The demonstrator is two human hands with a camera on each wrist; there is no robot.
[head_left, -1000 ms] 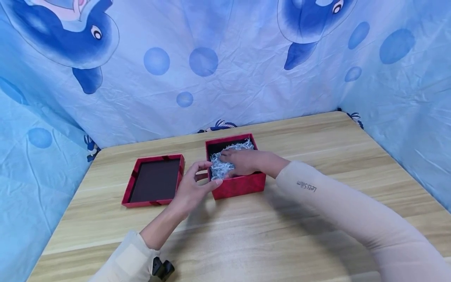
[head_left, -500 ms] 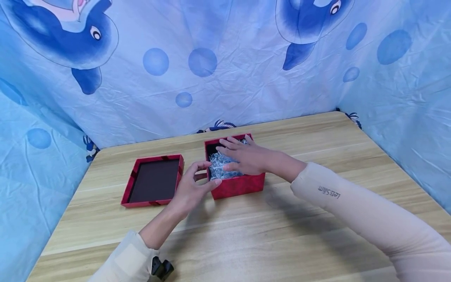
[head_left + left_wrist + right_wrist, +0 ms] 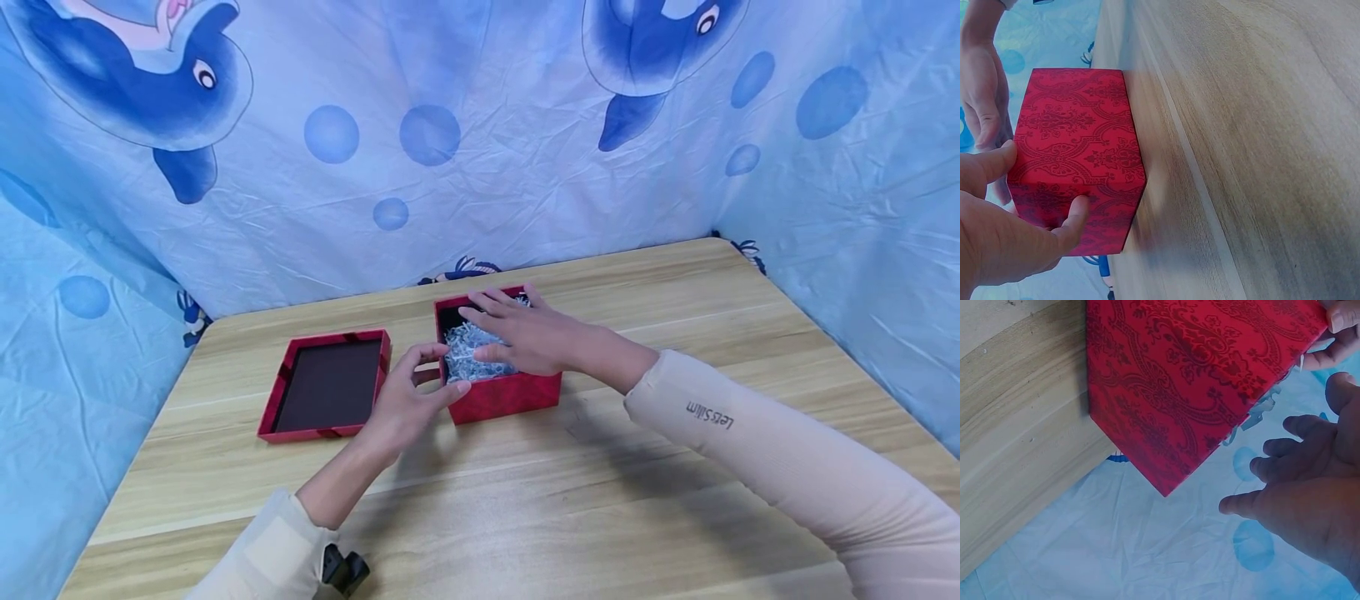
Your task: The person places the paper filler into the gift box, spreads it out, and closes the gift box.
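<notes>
A red box [image 3: 510,400] with a dark damask pattern [image 3: 1072,119] stands upright on the table, its top uncovered. Pale blue-grey shredded paper [image 3: 467,358] fills much of it, and a strand of the shreds [image 3: 1257,415] pokes over the rim in the right wrist view. My left hand [image 3: 405,404] holds the box at its left end, thumb at the front corner and fingers along the left side. Over the opening, my right hand [image 3: 532,337] hovers palm down with its fingers spread. It hides part of the filling; the right wrist view shows the fingers clear of the rim.
Left of the box lies the red lid [image 3: 330,387], dark inside facing up. Both rest on a wooden table [image 3: 510,517]. A blue curtain [image 3: 517,208] with dolphin prints hangs behind and at the sides. A black device [image 3: 345,571] is on the left wrist.
My right hand has come up out of the shredded paper and spread its fingers above the box, shifting slightly right. My left hand, the box and the lid have stayed put.
</notes>
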